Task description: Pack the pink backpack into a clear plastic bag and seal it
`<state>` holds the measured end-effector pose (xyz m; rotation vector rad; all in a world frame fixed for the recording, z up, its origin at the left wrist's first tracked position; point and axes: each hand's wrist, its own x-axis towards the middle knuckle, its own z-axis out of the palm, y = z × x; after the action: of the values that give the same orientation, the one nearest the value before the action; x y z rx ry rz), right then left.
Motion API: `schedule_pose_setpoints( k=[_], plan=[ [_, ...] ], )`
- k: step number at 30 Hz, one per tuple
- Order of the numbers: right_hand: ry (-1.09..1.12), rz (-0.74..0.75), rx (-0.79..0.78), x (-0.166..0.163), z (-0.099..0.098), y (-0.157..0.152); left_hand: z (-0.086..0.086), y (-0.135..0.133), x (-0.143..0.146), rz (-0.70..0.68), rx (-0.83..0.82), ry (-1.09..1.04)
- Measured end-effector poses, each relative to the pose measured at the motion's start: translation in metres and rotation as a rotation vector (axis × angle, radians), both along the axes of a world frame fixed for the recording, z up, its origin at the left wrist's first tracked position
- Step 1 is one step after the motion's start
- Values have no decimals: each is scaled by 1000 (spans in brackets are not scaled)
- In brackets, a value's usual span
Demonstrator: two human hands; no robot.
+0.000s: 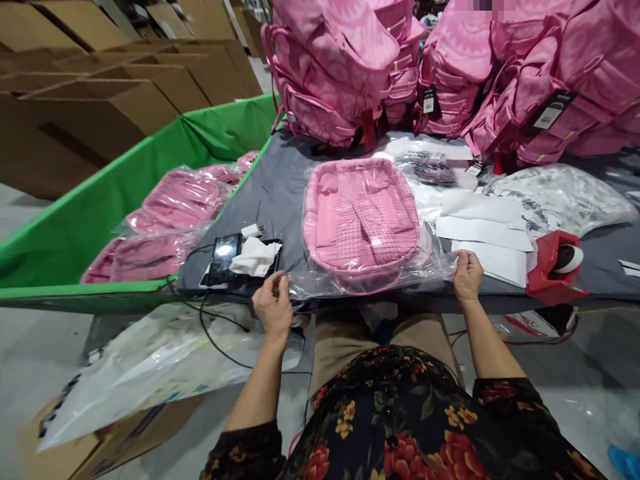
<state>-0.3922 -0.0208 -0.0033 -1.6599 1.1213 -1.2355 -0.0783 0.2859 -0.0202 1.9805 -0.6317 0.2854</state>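
My left hand [273, 308] pinches the near left corner of a clear plastic bag [370, 277], fingers closed on the film at the table [285, 180] edge, and my right hand [467, 275] grips the near right corner of the same bag, fingers curled shut on it. Inside the bag lies a pink backpack [361, 217], flat on its back, in the middle of the grey table just in front of me. Just left of the bag sits a phone [225, 257] with a crumpled white cloth [255, 257] beside it, a black cable [215, 333] hanging down from there over the table edge. To the right of my right hand are white paper sheets [487, 230], and next to them a red tape dispenser [553, 267]. Behind the bagged backpack, a pile of unbagged pink backpacks [400, 67] fills the far side of the table. On my left, a green bin [75, 227] holds more bagged pink backpacks [173, 213], with cardboard boxes [100, 87] beyond it.
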Motion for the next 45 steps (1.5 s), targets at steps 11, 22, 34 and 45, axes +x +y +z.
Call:
schedule_pose_setpoints(
  k=[11, 22, 34, 45],
  plan=[
    [28, 3, 0, -11, 8, 6, 54, -87, -90, -540, 366, -651],
    [-14, -66, -92, -3, 7, 7, 57, -92, -55, -694, 354, -871],
    [139, -73, -43, -4, 10, -11, 53, -121, -30, -950, 317, -373],
    [39, 25, 350, -26, 6, -24, 54, -130, -23, -996, 352, -279]
  ],
)
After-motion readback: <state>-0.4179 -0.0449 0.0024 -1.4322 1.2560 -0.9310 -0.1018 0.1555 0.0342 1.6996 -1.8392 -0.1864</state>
